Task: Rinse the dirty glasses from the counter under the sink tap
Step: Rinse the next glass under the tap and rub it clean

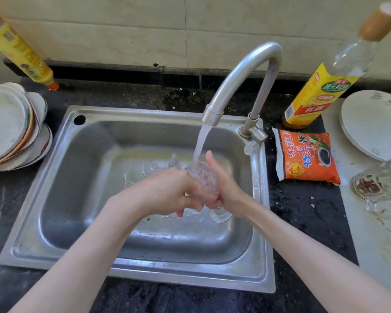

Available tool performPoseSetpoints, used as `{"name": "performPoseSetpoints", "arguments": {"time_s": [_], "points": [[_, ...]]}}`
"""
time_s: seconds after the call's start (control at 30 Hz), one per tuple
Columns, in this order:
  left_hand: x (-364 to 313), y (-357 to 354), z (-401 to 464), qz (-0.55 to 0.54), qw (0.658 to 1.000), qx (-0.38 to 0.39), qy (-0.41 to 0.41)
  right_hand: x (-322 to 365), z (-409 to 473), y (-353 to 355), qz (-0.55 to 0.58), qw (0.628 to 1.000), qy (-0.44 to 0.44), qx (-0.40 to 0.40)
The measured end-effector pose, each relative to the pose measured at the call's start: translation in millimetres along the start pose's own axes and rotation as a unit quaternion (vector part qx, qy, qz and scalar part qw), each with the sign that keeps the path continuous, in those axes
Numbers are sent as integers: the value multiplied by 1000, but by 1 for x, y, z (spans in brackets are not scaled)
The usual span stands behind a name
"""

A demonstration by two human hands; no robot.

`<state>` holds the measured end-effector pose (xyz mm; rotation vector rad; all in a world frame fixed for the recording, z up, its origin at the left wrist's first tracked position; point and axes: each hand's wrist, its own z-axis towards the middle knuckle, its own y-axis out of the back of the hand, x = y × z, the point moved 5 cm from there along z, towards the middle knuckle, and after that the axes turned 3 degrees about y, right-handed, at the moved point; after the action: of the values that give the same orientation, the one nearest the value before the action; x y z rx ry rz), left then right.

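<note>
Both hands meet over the middle of the sink (61,177). The left hand (167,190) has its fingers curled around a clear stemmed glass (202,179). The right hand (221,184) grips the same glass from the right side, with its thumb pointing up and far. The glass is tipped, its mouth facing far under the water, its round foot near, below the hands.

Water (201,141) runs down from the bent, shiny metal tap (246,71) into the glass. The sink is smooth grey steel with rounded corners. The counter (303,211) is dark and speckled.

On the left sits a pile of pale plates (11,127). On the right, near the tap, stand a tall bottle (321,91) with a yellow label and a flat orange packet (307,154). Further right lie a white plate (375,123) and a dirty glass (377,179) with brown bits inside.
</note>
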<state>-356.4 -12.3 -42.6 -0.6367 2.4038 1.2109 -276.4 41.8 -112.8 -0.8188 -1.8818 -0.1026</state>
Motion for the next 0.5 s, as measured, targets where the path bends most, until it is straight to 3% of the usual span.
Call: {"name": "performPoseSetpoints", "arguments": {"time_s": [0.1,0.17,0.23,0.4,0.5], "points": [[2,10,1,27,994,-97,40,-4,6,1,13,1000,21,15],[8,17,-1,-9,978,-202,59,-1,5,2,10,999,49,6],[14,20,-2,-37,965,-254,56,4,3,6,-7,997,75,-24],[18,11,0,-105,988,-107,-20,6,2,6,-30,999,25,-17],[20,15,0,-123,980,-157,-15,5,4,2,-32,999,21,-5]]}}
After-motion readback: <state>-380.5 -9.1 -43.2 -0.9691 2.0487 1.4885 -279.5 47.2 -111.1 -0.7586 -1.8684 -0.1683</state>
